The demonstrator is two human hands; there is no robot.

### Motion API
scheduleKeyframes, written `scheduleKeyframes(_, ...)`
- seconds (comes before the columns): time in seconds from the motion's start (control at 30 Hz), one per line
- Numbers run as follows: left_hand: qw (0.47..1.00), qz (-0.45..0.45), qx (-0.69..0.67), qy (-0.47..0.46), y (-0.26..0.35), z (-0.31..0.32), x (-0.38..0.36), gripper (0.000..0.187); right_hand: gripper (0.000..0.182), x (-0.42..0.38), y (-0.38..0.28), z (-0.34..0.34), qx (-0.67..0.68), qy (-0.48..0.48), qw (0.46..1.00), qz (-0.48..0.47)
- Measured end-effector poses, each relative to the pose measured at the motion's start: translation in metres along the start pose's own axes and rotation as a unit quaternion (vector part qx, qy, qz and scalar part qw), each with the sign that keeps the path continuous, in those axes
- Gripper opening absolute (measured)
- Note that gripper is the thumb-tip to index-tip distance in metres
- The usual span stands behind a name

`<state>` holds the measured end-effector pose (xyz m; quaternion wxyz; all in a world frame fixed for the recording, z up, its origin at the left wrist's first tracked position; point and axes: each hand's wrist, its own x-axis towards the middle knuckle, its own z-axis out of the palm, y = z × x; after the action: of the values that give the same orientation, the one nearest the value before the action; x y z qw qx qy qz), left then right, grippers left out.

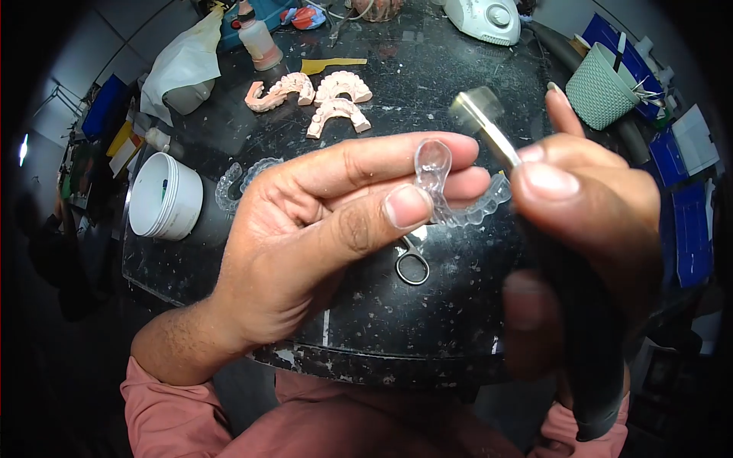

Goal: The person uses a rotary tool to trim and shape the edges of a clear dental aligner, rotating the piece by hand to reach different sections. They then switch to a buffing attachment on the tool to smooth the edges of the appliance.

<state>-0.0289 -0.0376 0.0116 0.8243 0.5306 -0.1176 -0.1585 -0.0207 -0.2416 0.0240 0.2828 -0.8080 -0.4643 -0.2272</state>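
Observation:
Between the thumb and fingers of my left hand [305, 214] is a clear plastic dental tray [477, 211], its rounded end pointing up. My right hand [588, 191] grips a dark rotary handpiece [584, 328] with a metal shaft, whose blurred tip is up and to the right of the tray, apart from it. Beneath the tray, a scissors handle loop [412, 269] lies on the black table. Another clear tray [229, 188] rests on the table behind my left wrist, partly hidden.
Pink dental models [340, 114] stand at the back of the black table [397, 328]. A white tub [166, 196] is at the left, a bottle [259, 44] at the back, a white device [483, 19] at the back right, and a green basket [602, 88] at the right.

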Motion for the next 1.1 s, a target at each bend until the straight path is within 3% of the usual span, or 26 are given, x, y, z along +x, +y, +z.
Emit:
scheduleKeyframes(0.07,0.999,0.03,-0.005,0.014,-0.005,-0.001,0.0,0.044,0.048,-0.007,0.007,0.035,0.145,0.194,0.97,0.008)
scheduleKeyframes(0.17,1.0,-0.007,-0.009,-0.004,-0.004,-0.009,0.0,0.038,0.044,-0.004,0.008,0.035,0.136,0.176,0.975,-0.003)
scheduleKeyframes(0.27,1.0,0.017,0.018,0.018,-0.005,-0.006,-0.001,0.037,0.038,-0.002,0.006,0.034,0.159,0.187,0.969,-0.008)
scheduleKeyframes(0.33,0.999,0.022,0.027,0.017,-0.004,-0.006,0.0,0.037,0.039,-0.003,0.0,0.029,0.101,0.126,0.987,0.008)
scheduleKeyframes(0.5,0.999,0.012,0.033,0.007,-0.004,-0.009,-0.001,0.037,0.042,-0.001,0.004,0.034,0.116,0.181,0.977,-0.007)
scheduleKeyframes(0.57,0.999,0.022,0.034,-0.001,-0.004,-0.01,-0.002,0.036,0.042,-0.001,0.003,0.025,0.093,0.097,0.991,-0.012)
scheduleKeyframes(0.67,0.998,0.015,0.053,0.011,-0.004,-0.01,-0.004,0.035,0.042,-0.001,0.004,0.037,0.126,0.173,0.977,-0.016)
scheduleKeyframes(0.77,0.997,0.035,0.068,0.023,-0.004,-0.007,-0.003,0.034,0.041,0.0,0.009,0.034,0.174,0.157,0.971,-0.038)
scheduleKeyframes(1.1,0.995,0.056,0.08,0.032,-0.005,-0.007,-0.003,0.034,0.038,-0.004,0.006,0.031,0.149,0.126,0.981,-0.019)
